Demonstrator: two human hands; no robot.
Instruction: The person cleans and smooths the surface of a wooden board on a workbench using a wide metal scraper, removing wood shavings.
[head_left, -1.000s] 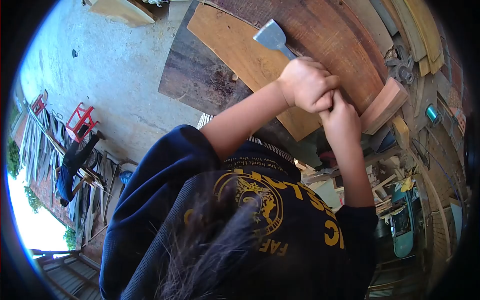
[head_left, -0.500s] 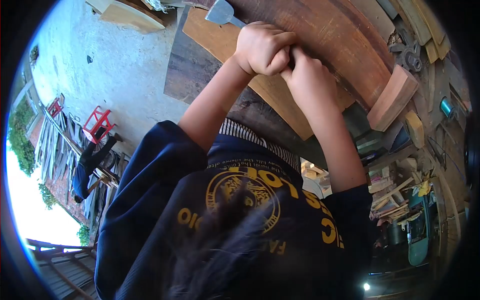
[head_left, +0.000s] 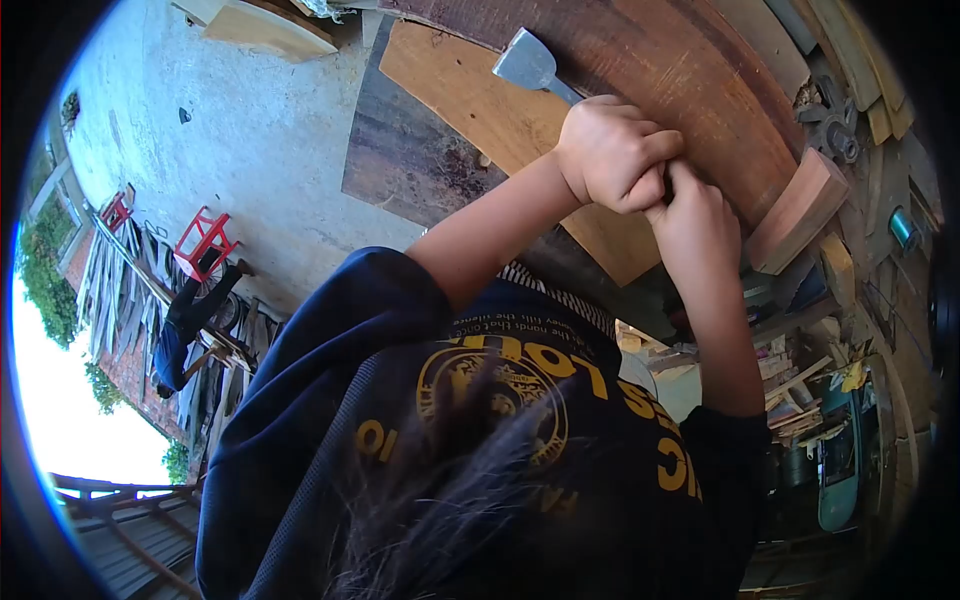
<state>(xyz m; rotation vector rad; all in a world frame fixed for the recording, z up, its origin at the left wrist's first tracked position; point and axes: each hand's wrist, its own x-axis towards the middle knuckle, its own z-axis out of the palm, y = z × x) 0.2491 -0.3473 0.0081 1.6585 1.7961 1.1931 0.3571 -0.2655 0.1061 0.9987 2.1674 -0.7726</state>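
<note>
Both of my hands are closed around the handle of a scraper with a wide, flat metal blade [head_left: 526,60]. My left hand [head_left: 618,155] grips it nearer the blade. My right hand [head_left: 698,215] is wrapped round the rear of the handle, against the left fist, and the handle itself is mostly hidden by the fingers. The blade points to the upper left and overlaps the edge between a reddish-brown wooden board [head_left: 680,75] and a tan board [head_left: 470,85]. Beneath my left forearm lies a dark, stained panel [head_left: 410,150].
A thick wood block [head_left: 800,215] sits at the right end of the brown board. Farther right are a metal part [head_left: 838,125], a green spool [head_left: 903,228] and stacked offcuts. On the concrete floor [head_left: 250,120] at left stands a red stool [head_left: 205,245], near a person [head_left: 180,330] and piled slats.
Both hands and the scraper have moved right and slightly down across the boards, still gripping together. At the far left, the person has shifted slightly.
</note>
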